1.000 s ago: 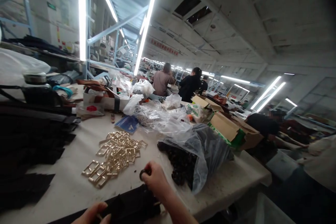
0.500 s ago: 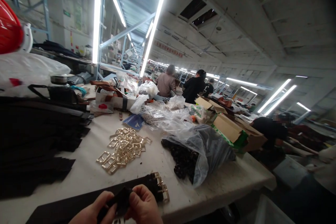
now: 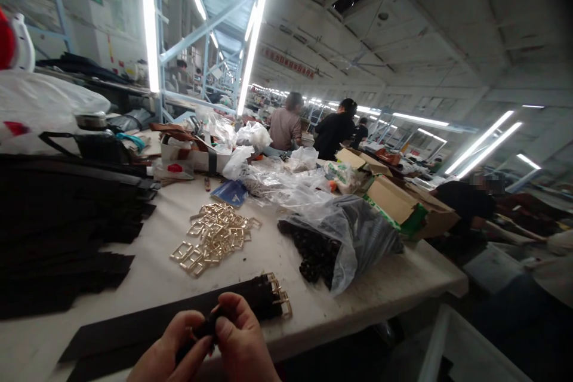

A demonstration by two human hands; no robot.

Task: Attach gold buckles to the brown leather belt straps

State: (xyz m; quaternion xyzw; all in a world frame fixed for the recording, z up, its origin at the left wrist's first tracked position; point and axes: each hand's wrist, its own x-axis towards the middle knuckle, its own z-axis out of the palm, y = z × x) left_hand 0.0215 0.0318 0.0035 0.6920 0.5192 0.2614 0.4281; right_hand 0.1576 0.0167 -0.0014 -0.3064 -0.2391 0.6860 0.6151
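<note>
At the bottom of the head view, my left hand is closed around a black strap, its end folded or bunched between the fingers. My right hand pinches the same piece from the other side, thumb on top. A small glint shows by the left fingers, too little to make out. Just beyond my hands lie black belts with gold buckles at their right ends. Farther off is a pile of loose gold buckles. To its right, a clear plastic bag spills small black pieces.
A stack of black straps covers the table's left side. Behind the buckles are a blue packet, crumpled plastic bags and open cardboard boxes. The table's edge runs along the right. Several people work farther away.
Both hands have drawn closer together on the black strap, and my right fingers have moved up over its end. The camera view has shifted slightly; the things on the table look unmoved.
</note>
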